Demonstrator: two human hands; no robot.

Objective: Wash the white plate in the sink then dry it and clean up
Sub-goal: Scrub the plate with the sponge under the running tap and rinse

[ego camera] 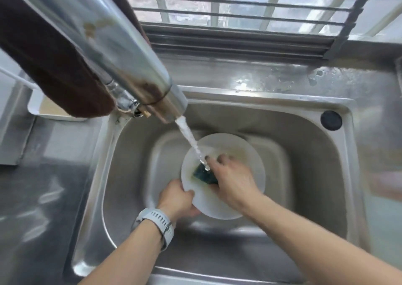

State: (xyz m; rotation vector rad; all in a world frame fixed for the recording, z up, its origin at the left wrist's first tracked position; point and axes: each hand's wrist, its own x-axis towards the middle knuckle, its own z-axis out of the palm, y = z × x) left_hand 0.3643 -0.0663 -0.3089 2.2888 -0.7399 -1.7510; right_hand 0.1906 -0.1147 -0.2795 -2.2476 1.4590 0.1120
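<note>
The white plate [226, 145] lies low in the steel sink [304, 175], with yellowish smears on its face. My left hand [177, 198], with a grey watch on the wrist, grips the plate's near-left rim. My right hand [233, 179] presses a dark green sponge [204, 177] onto the middle of the plate. Water runs from the steel tap [121, 51] in a slanted stream [189, 138] and lands on the plate right by my right fingers and the sponge.
A brown cloth [50, 56] hangs over the tap at the upper left. A white tray [41, 108] sits on the counter behind it. A black plug hole cover [331, 120] sits at the sink's far right corner. A barred window [239, 8] runs behind the wet steel counter [32, 208].
</note>
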